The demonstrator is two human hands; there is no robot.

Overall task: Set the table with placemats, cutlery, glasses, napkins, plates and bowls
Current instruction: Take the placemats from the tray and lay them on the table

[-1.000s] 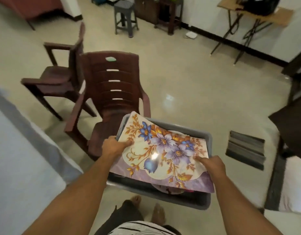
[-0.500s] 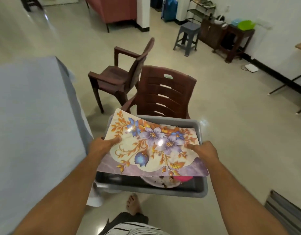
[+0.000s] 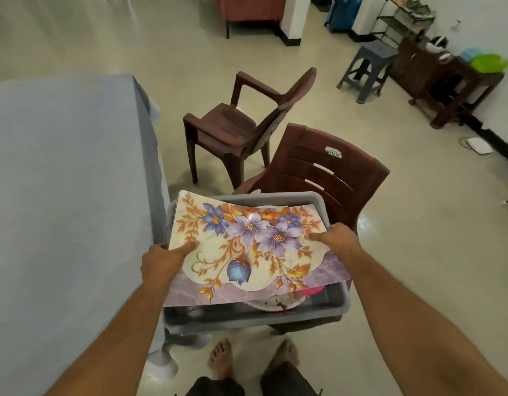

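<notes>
Item: 1 floral placemat [image 3: 252,247], lying on top of a grey tub [image 3: 327,310] that sits on the seat of a brown chair [image 3: 333,172]. The placemat covers most of the tub's opening; its near edge overhangs dishes inside, of which a pale rim and something pink show at the tub's near right corner.

Left hand [image 3: 161,261]: at the placemat's left edge, thumb on top, fingers hidden beneath, gripping it.

Right hand [image 3: 337,238]: at the right edge, thumb on top, fingers curled under, likewise gripping.

Both forearms reach forward, roughly level.

Destination: table with blue-grey cloth [image 3: 61,195], just beside the tub's left side.

Handling note, as judgement: lift both edges together and keep the sheet flat, clear the tub's rim, then carry it left and lay it square to the table's edge.
</notes>
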